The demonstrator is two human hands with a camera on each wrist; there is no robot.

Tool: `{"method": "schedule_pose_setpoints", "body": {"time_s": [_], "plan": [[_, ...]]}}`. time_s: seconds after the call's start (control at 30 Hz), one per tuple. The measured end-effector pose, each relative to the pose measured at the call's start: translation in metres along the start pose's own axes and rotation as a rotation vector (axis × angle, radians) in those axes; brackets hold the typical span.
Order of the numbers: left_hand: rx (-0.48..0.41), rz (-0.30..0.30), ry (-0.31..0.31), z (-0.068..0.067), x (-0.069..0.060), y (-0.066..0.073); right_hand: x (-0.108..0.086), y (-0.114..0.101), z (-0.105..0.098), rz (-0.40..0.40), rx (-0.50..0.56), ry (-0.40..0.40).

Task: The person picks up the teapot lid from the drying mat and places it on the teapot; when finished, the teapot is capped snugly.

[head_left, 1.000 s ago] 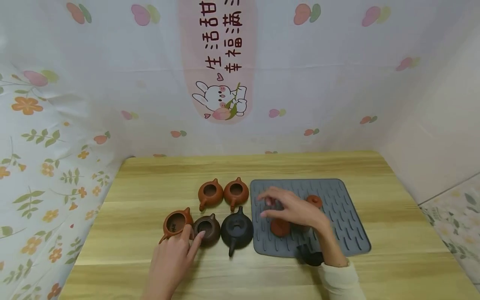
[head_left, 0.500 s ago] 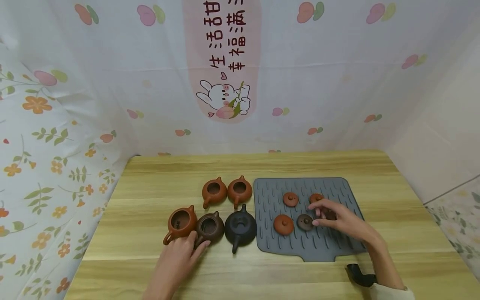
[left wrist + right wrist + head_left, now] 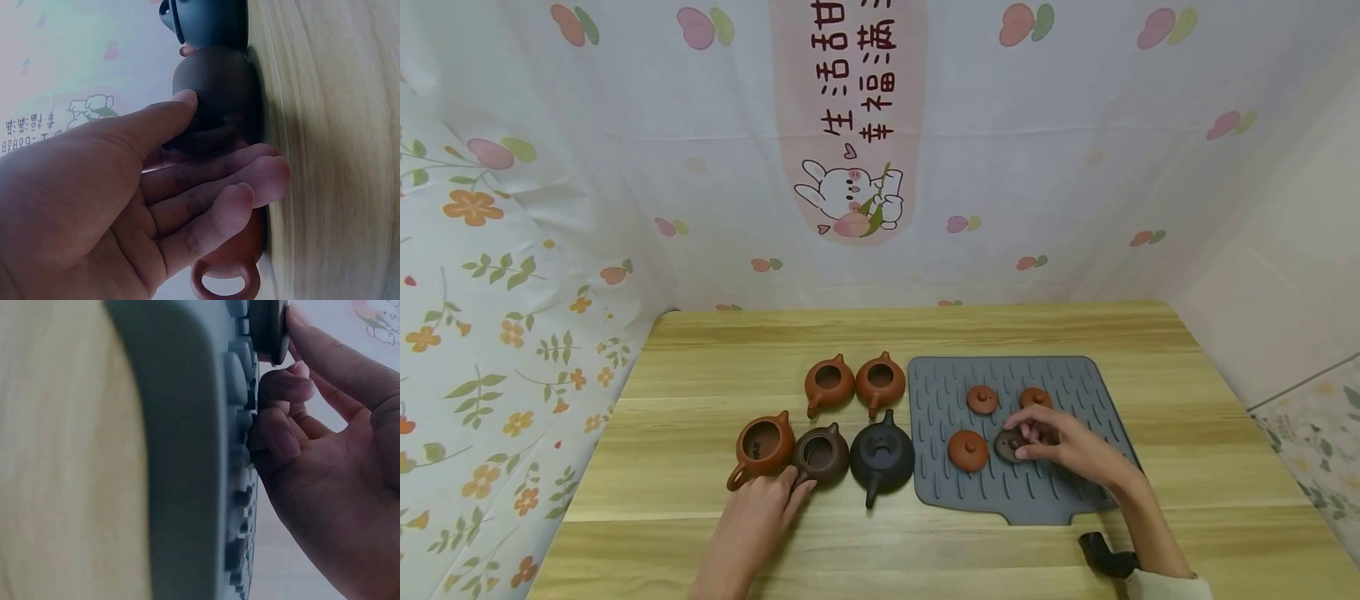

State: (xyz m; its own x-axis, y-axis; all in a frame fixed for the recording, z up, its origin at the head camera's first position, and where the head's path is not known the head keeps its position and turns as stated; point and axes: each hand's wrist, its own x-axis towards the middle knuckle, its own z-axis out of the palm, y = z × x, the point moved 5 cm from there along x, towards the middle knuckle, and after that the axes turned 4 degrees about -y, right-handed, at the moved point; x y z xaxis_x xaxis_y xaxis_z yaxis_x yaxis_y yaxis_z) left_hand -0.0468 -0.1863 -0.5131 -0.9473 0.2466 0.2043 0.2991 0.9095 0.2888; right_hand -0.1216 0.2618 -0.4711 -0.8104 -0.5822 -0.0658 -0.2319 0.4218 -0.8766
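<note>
In the head view my left hand (image 3: 752, 518) holds the handle of a small brown teapot (image 3: 841, 458) without a lid. The left wrist view has the thumb against this brown teapot (image 3: 215, 78) by its handle. On the right, my right hand (image 3: 1067, 443) has thumb and fingers at opposite edges of a brown teapot lid (image 3: 1004, 447) on the grey mat. The thumb touches the rim of the lid (image 3: 275, 328) in the right wrist view. A lidless reddish teapot (image 3: 784, 446) and a black teapot (image 3: 895, 468) flank the brown one.
Two lidless orange teapots (image 3: 812, 392) stand behind the front row. The grey ribbed mat (image 3: 940, 375) also carries reddish lids, two (image 3: 982, 400) at the back and one (image 3: 967, 451) in front. A black strap-like piece (image 3: 1105, 557) is beside the right wrist.
My right hand has moved right from above the mat's left part, then slightly left onto the brown lid. My left hand stays at the brown teapot's handle, and its fingers have closed in there.
</note>
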Motion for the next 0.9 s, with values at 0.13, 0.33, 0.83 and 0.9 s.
{"method": "schedule_pose_setpoints", "body": {"time_s": [0.13,0.33,0.83,0.9], "plan": [[-0.023,-0.008,-0.001,0.003,0.0,-0.002,0.001,0.002,0.001,0.014,0.064,-0.015],[-0.041,-0.001,0.004,0.007,0.0,-0.006,0.003,0.005,0.0,0.081,0.089,-0.025],[-0.085,0.006,0.016,0.002,0.0,-0.003,0.008,-0.008,-0.003,0.15,0.049,0.007],[-0.078,0.0,0.012,0.0,0.0,-0.001,0.011,-0.014,-0.005,0.113,0.039,0.013]]}}
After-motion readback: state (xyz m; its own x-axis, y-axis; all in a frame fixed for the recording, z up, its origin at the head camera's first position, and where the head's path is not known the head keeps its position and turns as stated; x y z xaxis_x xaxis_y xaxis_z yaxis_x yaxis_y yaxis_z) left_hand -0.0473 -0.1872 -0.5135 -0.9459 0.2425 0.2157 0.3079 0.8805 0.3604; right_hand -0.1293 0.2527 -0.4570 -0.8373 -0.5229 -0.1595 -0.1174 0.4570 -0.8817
